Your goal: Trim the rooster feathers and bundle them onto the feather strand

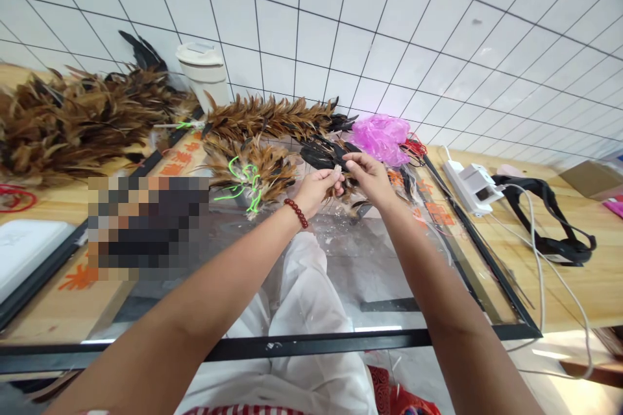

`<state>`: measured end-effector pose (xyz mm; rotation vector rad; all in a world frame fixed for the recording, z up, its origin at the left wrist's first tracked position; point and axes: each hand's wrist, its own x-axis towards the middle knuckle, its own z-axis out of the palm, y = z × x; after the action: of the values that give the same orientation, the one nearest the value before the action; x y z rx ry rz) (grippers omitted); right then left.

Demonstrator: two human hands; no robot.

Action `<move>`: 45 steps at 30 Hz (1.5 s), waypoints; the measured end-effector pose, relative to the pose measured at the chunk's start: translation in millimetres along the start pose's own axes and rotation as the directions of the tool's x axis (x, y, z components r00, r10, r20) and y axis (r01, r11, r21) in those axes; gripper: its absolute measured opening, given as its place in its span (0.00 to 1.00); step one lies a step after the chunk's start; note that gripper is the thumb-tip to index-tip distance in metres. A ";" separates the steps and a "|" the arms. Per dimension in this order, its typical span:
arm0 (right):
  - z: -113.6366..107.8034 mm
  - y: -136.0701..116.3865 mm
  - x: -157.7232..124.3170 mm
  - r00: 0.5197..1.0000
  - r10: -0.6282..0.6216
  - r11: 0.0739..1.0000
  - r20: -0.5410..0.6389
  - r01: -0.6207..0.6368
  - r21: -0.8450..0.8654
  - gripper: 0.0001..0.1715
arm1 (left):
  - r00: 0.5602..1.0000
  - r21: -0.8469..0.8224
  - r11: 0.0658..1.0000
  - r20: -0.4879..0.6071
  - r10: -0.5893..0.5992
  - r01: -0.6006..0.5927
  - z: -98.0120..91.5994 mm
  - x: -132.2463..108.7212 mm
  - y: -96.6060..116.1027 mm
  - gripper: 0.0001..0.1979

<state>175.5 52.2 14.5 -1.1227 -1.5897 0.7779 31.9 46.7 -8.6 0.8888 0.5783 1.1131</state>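
Over the glass tabletop, my left hand (pixel 318 189) pinches the pale base of a small brown feather piece, with a red bead bracelet on the wrist. My right hand (pixel 368 175) is just to its right, thumb and forefinger close together near the black feathers (pixel 321 153); whether anything lies between those fingertips is too small to tell. Left of my hands sits a bunch of brown feathers (pixel 267 172) with bright green string (pixel 250 181) on it. Behind it stretches a long brown feather strip (pixel 272 118). Small pale scraps are scattered on the glass below my hands.
A pink plastic bag (pixel 382 137) and red string lie at the back. Left are a big feather pile (pixel 73 123), a white lidded bin (pixel 202 71) and a white device (pixel 32 253). Right are a power strip (pixel 472 187), cables and a black strap headset (pixel 545 220).
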 end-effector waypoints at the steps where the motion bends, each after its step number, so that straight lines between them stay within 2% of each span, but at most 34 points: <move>1: 0.0 -1.7 -0.7 0.997 0.040 0.997 0.073 -0.045 0.060 0.19 | 1.000 -0.009 1.000 0.028 -0.008 0.009 0.2 -0.9 1.0 0.11; 3: 1.2 -5.7 -3.5 0.974 0.095 0.977 0.204 -0.131 0.168 0.21 | 0.997 -0.027 0.999 0.074 -0.035 0.037 0.9 -2.4 2.5 0.12; 5: 3.5 -9.2 -6.4 0.966 0.107 0.958 0.235 -0.164 0.237 0.19 | 0.994 -0.037 0.997 0.095 -0.060 0.064 1.9 -3.3 3.3 0.13; 7: 5.9 -11.5 -7.9 0.980 0.097 0.963 0.175 -0.137 0.232 0.18 | 0.992 -0.032 0.997 0.100 -0.071 0.074 3.3 -3.6 3.4 0.12; 11: 8.3 -11.0 -5.2 0.993 0.081 0.991 0.082 -0.089 0.102 0.17 | 0.994 0.017 0.999 0.103 -0.036 0.034 4.2 -1.7 2.0 0.11; 15: 1.2 -1.7 1.9 0.999 0.025 0.999 -0.035 -0.026 -0.022 0.12 | 0.998 -0.017 0.999 -0.040 0.051 -0.051 -1.0 3.1 2.5 0.10; 17: -7.6 3.8 4.7 0.999 -0.008 0.986 -0.048 0.000 -0.169 0.10 | 0.989 -0.081 0.992 -0.121 0.082 -0.092 -4.8 5.6 4.5 0.09; 19: -17.2 7.3 5.7 0.998 -0.061 0.924 0.011 0.060 -0.378 0.07 | 0.978 -0.125 0.985 -0.183 0.096 -0.120 -8.0 7.5 6.5 0.08; 21: -23.9 8.6 5.0 0.982 -0.114 0.833 0.153 0.178 -0.524 0.08 | 0.969 -0.135 0.983 -0.229 0.092 -0.126 -10.1 8.6 7.5 0.08; 25: -23.2 9.2 1.1 0.863 -0.129 0.715 0.488 0.422 -0.558 0.17 | 0.964 -0.128 0.985 -0.252 0.082 -0.117 -11.4 9.7 6.3 0.08; 27: -18.2 10.3 -0.6 0.832 -0.092 0.669 0.547 0.458 -0.585 0.15 | 0.966 -0.136 0.983 -0.242 0.086 -0.122 -11.6 10.3 5.3 0.08; 28: -15.6 10.7 -1.1 0.834 -0.073 0.654 0.547 0.454 -0.605 0.14 | 0.967 -0.141 0.982 -0.236 0.090 -0.126 -11.8 10.6 4.8 0.08; 31: -9.8 9.4 -1.7 0.888 -0.062 0.684 0.456 0.371 -0.628 0.11 | 0.962 -0.136 0.981 -0.252 0.103 -0.141 -11.9 11.6 3.2 0.08; 33: -6.9 5.5 -1.8 0.938 -0.058 0.797 0.342 0.250 -0.550 0.09 | 0.953 -0.108 0.983 -0.282 0.110 -0.145 -11.5 12.3 2.0 0.08; 35: -3.1 0.1 -2.3 0.966 0.004 0.935 0.258 0.088 -0.344 0.04 | 0.946 -0.071 0.987 -0.301 0.120 -0.147 -10.7 12.8 0.6 0.08; 37: 2.5 -5.2 -3.4 0.971 0.092 0.994 0.222 -0.075 -0.082 0.04 | 0.948 -0.052 0.987 -0.290 0.132 -0.154 -9.8 13.3 -0.9 0.08; 40: 12.3 -10.7 -5.2 0.968 0.192 0.957 0.162 -0.221 0.187 0.09 | 0.960 -0.078 0.984 -0.247 0.134 -0.158 -8.5 13.8 -2.6 0.09; 45: 20.6 -12.9 -7.0 0.928 0.352 0.850 0.126 -0.373 0.373 0.13 | 0.973 -0.115 0.984 -0.202 0.111 -0.136 -7.3 12.6 -2.3 0.06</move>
<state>152.6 41.9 17.4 -1.1203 -1.1959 1.3245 31.9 60.4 -14.1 0.7167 0.6111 1.3459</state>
